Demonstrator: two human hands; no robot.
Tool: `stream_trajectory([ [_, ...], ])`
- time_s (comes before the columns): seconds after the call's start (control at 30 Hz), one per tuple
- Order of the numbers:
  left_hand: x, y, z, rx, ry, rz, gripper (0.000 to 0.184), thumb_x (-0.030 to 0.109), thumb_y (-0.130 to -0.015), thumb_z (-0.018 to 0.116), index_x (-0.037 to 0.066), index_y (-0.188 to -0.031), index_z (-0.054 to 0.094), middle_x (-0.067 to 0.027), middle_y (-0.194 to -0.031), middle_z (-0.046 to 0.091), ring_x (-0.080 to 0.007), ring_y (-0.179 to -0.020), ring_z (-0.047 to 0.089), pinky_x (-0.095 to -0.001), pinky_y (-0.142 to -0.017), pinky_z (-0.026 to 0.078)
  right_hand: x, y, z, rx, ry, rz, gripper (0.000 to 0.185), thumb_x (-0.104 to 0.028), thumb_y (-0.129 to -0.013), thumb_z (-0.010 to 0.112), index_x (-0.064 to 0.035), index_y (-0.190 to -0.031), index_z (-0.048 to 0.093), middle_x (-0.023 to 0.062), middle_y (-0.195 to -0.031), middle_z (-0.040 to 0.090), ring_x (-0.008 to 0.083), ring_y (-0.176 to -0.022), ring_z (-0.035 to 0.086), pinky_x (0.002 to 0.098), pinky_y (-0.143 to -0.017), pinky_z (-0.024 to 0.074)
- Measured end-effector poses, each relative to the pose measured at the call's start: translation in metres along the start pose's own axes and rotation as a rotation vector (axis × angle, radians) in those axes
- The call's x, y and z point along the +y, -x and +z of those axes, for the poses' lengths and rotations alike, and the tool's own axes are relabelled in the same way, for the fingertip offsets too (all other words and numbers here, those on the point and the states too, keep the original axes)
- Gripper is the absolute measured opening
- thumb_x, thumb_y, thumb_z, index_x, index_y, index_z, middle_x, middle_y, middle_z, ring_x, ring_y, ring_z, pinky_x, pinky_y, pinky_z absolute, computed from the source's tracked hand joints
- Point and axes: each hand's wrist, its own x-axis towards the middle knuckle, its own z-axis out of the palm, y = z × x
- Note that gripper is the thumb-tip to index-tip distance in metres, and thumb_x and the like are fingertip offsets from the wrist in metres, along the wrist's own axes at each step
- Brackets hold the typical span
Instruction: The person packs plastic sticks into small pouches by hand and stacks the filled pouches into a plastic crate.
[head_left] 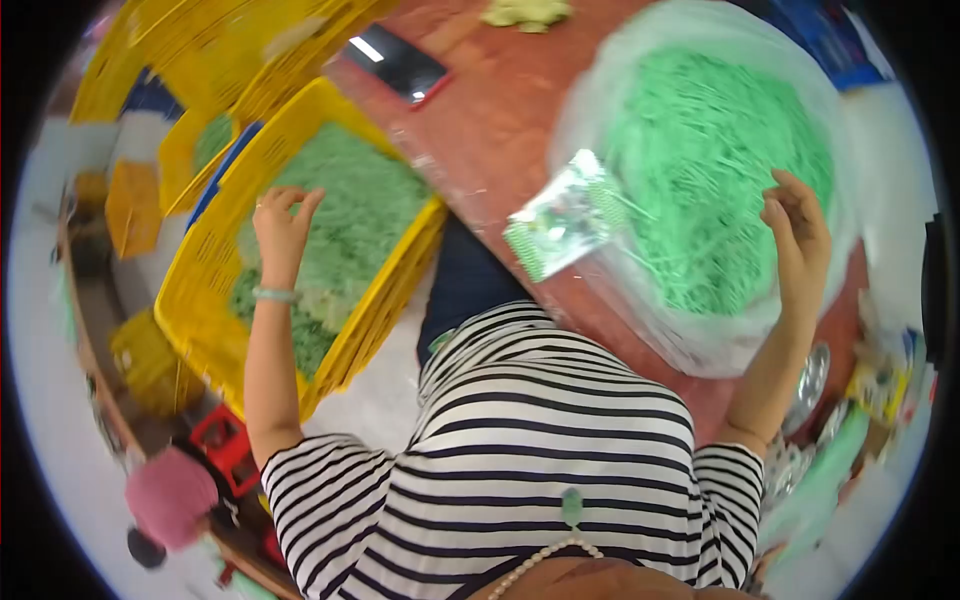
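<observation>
Head view centres on the thin green strips (710, 180), heaped in 1 clear plastic bag (590, 110) on the red tabletop (500, 120), with 1 patterned packet (565, 220) at the bag's near left side. Over the heap's right part, the right hand (803, 230) has loosely curled fingers a little apart; above the green pieces (345, 200) in 1 yellow crate (400, 275), the left hand (283, 225) bends thumb and fingers inward, though I cannot tell whether they meet. Such strips look prone to tangling, so a light pinch probably suits them.
</observation>
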Motion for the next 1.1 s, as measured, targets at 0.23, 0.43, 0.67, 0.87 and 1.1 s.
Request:
stream_trajectory([
  [0.23, 0.269, -0.051, -0.105, -0.333, 0.719, 0.841, 0.07, 0.075, -0.07, 0.052, 0.006, -0.059, 0.061, -0.0136, -0.095, 0.066, -0.0296, -0.099, 0.055, -0.04, -0.09, 0.036, 0.008, 0.025, -0.049, 0.239, -0.068, -0.014, 0.028, -0.005, -0.089, 0.058, -0.0005, -0.116, 0.057, 0.0023, -0.094, 0.058, 0.0086, -0.081, 0.054, 0.0217, -0.072, 0.0444],
  [0.43, 0.346, -0.083, -0.139, -0.476, 0.871, 1.179, 0.056, 0.061, -0.06, 0.073, 0.008, -0.057, 0.057, -0.0151, -0.089, 0.066, -0.025, -0.085, 0.059, -0.0377, -0.078, 0.04, 0.018, 0.057, -0.087, 0.439, -0.048, -0.004, 0.027, -0.007, -0.088, 0.059, 0.0003, -0.114, 0.057, 0.0016, -0.091, 0.058, 0.0082, -0.079, 0.053, 0.0219, -0.073, 0.0439],
  [0.67, 0.376, -0.081, -0.127, -0.525, 0.861, 1.224, 0.055, 0.06, -0.06, 0.074, 0.008, -0.057, 0.057, -0.0146, -0.088, 0.066, -0.0247, -0.083, 0.059, -0.0374, -0.077, 0.04, 0.046, 0.075, -0.105, 0.56, -0.089, 0.097, 0.026, -0.007, -0.087, 0.06, 0.0001, -0.112, 0.059, 0.0004, -0.086, 0.058, 0.0076, -0.077, 0.052, 0.0212, -0.072, 0.0432],
  [0.87, 0.392, -0.081, -0.122, -0.542, 0.848, 1.266, 0.054, 0.059, -0.06, 0.074, 0.008, -0.057, 0.057, -0.0142, -0.087, 0.066, -0.0244, -0.082, 0.059, -0.0371, -0.076, 0.04, 0.098, 0.059, -0.104, 0.417, 0.044, 0.177, 0.025, -0.006, -0.086, 0.058, 0.0001, -0.11, 0.059, 0.0009, -0.082, 0.058, 0.007, -0.072, 0.053, 0.0207, -0.066, 0.0441],
  [1.1, 0.394, -0.084, -0.121, -0.519, 0.833, 1.282, 0.053, 0.058, -0.06, 0.075, 0.007, -0.057, 0.057, -0.0138, -0.086, 0.066, -0.0241, -0.081, 0.059, -0.0369, -0.075, 0.04, 0.185, 0.03, -0.13, 0.361, 0.206, 0.358, 0.028, -0.01, -0.085, 0.058, 0.0029, -0.11, 0.058, 0.0075, -0.078, 0.062, 0.0121, -0.066, 0.06, 0.024, -0.06, 0.0494],
])
